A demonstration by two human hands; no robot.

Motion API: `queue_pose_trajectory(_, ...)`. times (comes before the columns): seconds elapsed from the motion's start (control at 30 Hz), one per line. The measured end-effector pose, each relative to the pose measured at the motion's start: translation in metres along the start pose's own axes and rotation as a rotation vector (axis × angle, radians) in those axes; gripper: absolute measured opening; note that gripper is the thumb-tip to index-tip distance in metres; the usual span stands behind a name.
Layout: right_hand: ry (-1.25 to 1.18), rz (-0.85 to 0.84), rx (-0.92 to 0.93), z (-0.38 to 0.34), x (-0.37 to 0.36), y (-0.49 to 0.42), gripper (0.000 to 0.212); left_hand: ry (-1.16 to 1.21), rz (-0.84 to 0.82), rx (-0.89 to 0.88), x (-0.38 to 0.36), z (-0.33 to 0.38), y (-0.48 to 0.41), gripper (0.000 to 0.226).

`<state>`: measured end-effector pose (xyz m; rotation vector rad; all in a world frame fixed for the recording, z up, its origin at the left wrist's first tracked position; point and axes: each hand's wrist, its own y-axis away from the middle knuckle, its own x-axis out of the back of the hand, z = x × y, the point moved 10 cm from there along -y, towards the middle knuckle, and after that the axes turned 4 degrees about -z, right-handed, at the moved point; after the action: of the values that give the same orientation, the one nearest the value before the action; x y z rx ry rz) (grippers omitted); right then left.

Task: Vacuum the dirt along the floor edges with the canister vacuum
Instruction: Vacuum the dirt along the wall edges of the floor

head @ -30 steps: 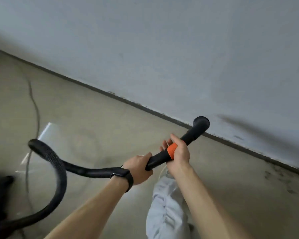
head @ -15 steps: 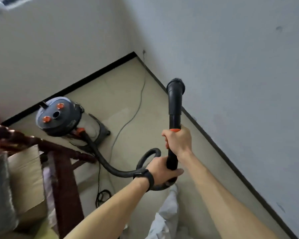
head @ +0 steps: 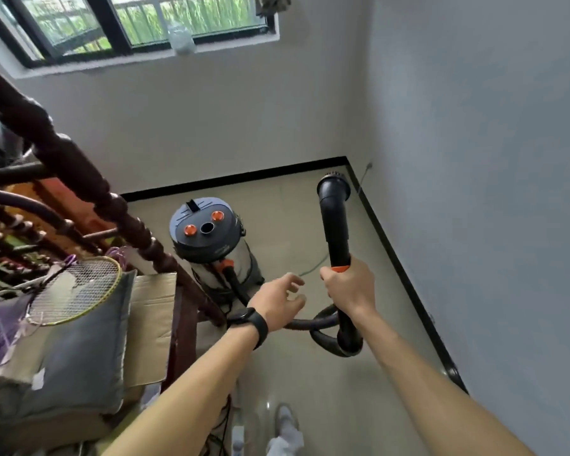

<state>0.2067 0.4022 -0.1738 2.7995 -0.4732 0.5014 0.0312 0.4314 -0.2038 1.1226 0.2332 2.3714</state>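
One vacuum (head: 211, 238) here, standing upright on the floor (head: 310, 383) between the banister (head: 79, 179) and the right wall, not far from the corner. The lid has two orange knobs (head: 217, 215) with one dark round port between them, plus one orange fitting low on the drum where the hose (head: 323, 327) plugs in. One hose, and it makes one loop down below the hands.

Right hand (head: 351, 287) is wrapped tight around the black wand (head: 336, 225), just under its one orange ring. The brush end points at the corner where the two black baseboards (head: 402, 278) meet; can't tell if it touches the floor. Left hand (head: 277, 299) is let go, fingers spread and holding nothing, hovering over the hose, with one black watch (head: 254, 320) on that wrist.

Left side pile: one yellow racket (head: 76, 291) lying on one grey cushion (head: 79, 350), one cardboard box (head: 152, 324) behind it. One window (head: 129, 24) up top, one thin cord (head: 313, 268) on the floor, one shoe (head: 285, 419) at the bottom.

As for brands, whatever marking is on the lid rim is too blurry to read
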Motion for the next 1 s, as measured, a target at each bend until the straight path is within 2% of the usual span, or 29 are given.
queue_pose_trajectory(0.17, 0.079, -0.050, -0.016, -0.018, -0.050, -0.077, 0.011, -0.058, 0.140, 0.025, 0.087, -0.049, -0.063, 0.032)
queue_pose_trajectory(0.6, 0.167, -0.158, -0.060, -0.071, -0.176, -0.272, 0.017, -0.182, 0.233, 0.201, 0.238, -0.147, -0.221, 0.027)
queue_pose_trajectory(0.73, 0.202, -0.268, -0.048, -0.092, -0.226, -0.360, 0.013, -0.359, 0.283, 0.271, 0.283, -0.179, -0.287, 0.028)
queue_pose_trajectory(0.83, 0.260, -0.370, -0.056, -0.106, -0.263, -0.417, 0.013, -0.447, 0.261, 0.340, 0.314, -0.204, -0.331, 0.029)
queue_pose_trajectory(1.0, 0.344, -0.470, -0.081, -0.125, -0.326, -0.482, 0.012, -0.494, 0.236, 0.448, 0.361, -0.253, -0.380, 0.031)
